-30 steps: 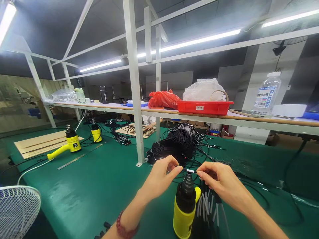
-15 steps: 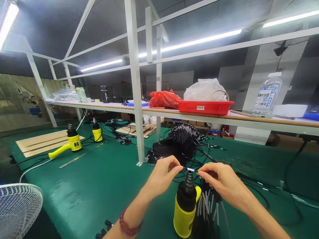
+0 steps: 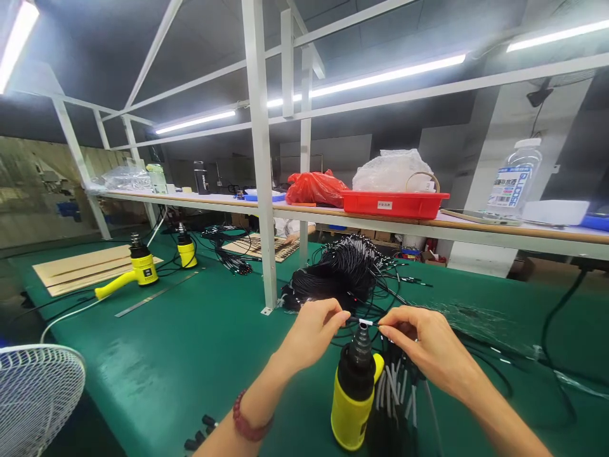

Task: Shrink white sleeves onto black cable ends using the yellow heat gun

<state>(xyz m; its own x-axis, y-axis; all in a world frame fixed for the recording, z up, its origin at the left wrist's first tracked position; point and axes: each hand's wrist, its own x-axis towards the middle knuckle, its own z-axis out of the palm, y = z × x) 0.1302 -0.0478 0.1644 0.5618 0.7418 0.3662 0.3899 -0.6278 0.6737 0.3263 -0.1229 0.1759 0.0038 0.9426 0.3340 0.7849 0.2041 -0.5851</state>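
Observation:
My left hand (image 3: 311,333) and my right hand (image 3: 428,343) pinch a thin black cable (image 3: 351,321) from either side. A small white sleeve (image 3: 364,323) sits on the cable between my fingertips, just above the black nozzle of an upright yellow heat gun (image 3: 353,406). Below my right hand hang several cable ends with grey sleeves (image 3: 392,387). A large coiled bundle of black cables (image 3: 337,274) lies on the green bench mat (image 3: 190,343) beyond my hands.
A white steel post (image 3: 261,190) stands left of the bundle, and a wire fan (image 3: 38,393) sits at lower left. Two more yellow heat guns (image 3: 144,270) and wooden boards (image 3: 85,270) lie left. A shelf (image 3: 499,230) holds a red tray (image 3: 394,204).
The view has drifted slightly, shifting the background a little to the right. Both hands stay pinched on the cable above the nozzle.

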